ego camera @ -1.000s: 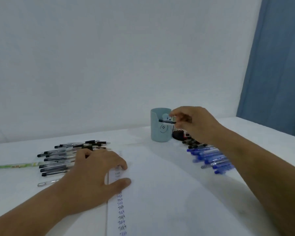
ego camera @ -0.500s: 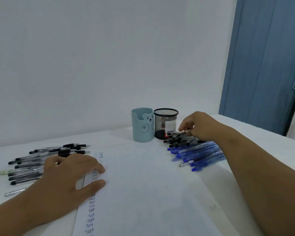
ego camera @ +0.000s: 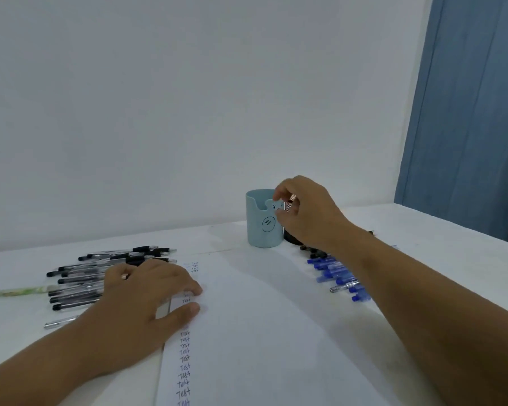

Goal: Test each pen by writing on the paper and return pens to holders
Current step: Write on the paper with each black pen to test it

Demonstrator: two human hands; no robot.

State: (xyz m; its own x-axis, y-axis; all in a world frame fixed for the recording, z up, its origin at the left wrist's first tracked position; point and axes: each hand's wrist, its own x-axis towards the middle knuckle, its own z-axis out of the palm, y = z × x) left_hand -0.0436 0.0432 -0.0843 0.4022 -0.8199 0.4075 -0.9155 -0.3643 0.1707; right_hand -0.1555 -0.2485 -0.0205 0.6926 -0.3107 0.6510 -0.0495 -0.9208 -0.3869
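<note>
A white paper (ego camera: pixel 261 332) with a column of handwritten "Test" words lies in front of me. My left hand (ego camera: pixel 141 300) presses flat on its left edge. My right hand (ego camera: pixel 305 212) hovers at the rim of the light blue cup holder (ego camera: pixel 261 230) with curled fingers; no pen shows in them. The black mesh holder (ego camera: pixel 290 240) stands behind that hand, mostly hidden. Several black pens (ego camera: pixel 85 279) lie to the left of the paper. Several blue pens (ego camera: pixel 335 273) lie to its right, partly under my right forearm.
A green patterned pencil (ego camera: pixel 12 292) and a silver pen (ego camera: pixel 59 322) lie at the left beside the black pens. A few dark pens (ego camera: pixel 314 253) sit just before the mesh holder. A blue door (ego camera: pixel 467 112) stands at the right, past the white table's edge.
One second ago my right hand held a black pen at the blue cup. It then dropped to the pens on the right and has now risen back to the cup's rim. My left hand stayed put.
</note>
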